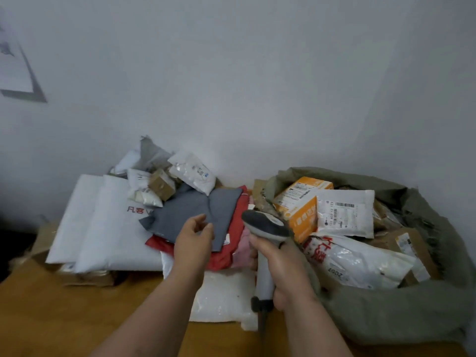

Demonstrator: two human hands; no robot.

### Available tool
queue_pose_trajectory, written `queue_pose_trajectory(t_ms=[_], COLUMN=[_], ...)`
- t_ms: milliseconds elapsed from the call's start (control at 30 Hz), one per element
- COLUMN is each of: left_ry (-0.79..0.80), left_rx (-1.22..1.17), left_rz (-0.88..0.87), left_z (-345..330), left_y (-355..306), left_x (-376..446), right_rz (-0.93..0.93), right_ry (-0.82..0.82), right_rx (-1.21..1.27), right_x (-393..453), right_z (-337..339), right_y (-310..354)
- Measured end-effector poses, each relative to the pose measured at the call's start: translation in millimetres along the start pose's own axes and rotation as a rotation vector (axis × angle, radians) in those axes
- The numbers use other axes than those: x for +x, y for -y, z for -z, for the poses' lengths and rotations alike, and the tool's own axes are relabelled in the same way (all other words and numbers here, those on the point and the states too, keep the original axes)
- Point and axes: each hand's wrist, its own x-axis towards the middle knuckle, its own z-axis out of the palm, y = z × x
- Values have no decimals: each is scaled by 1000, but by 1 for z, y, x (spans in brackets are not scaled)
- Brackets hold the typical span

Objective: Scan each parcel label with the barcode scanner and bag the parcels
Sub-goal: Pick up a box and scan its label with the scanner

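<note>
Here the grey parcel [195,217], long axis slanting away rightward, is reached by the spread left hand [193,237], nearer than the right hand [280,266] gripping the scanner [265,228].

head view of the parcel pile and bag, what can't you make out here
- Grey parcel, head view: no label shows; it may be face down.
- Label print on the white parcel in the green bag: too small and blurred to read.
- Left hand: fingertips over the grey parcel, contact unclear from this angle.
- Scanner trigger: hidden by the right hand.
- Parcels deeper in the bag: covered by those on top.
</note>
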Motion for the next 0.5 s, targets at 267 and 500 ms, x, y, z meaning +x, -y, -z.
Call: queue_pose_trajectory(t_ms=[267,500], left_ry=[-89,-81], left_rx=[-9,-17], left_rz=[58,87], left_z=[124,184], left_y=[13,14], left_x=[60,124], right_rz=[32,48], right_ry=[58,-22], right_rx=[-34,0], right_x=[19,47], right_z=[-126,-200], right_y=[-3,-7])
